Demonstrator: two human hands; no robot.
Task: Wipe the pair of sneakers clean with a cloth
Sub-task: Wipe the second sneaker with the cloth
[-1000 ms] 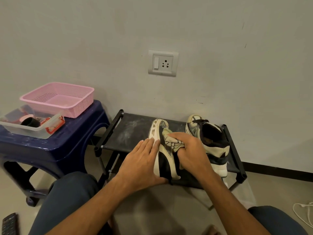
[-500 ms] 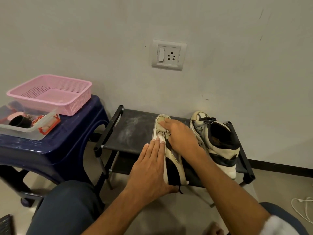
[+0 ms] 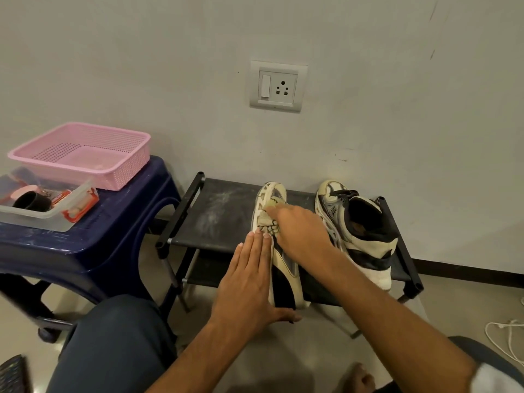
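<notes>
The right hand [image 3: 300, 236], fingers curled, presses the cloth [image 3: 268, 221] onto the sole of the tipped sneaker [image 3: 285, 268]; the left hand [image 3: 249, 276], fingers straight and together, braces its side on the rack [image 3: 215, 217]. A hard stroke could push that shoe off the rack's front edge, or knock the upright sneaker [image 3: 357, 236] nearby.

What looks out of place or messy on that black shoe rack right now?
A whitish dusty smear marks the rack's top shelf, left of the sneaker tipped on its side, which the left hand steadies while the right hand holds the cloth against it. The other sneaker stands upright. Nothing looks spilled or broken.
</notes>
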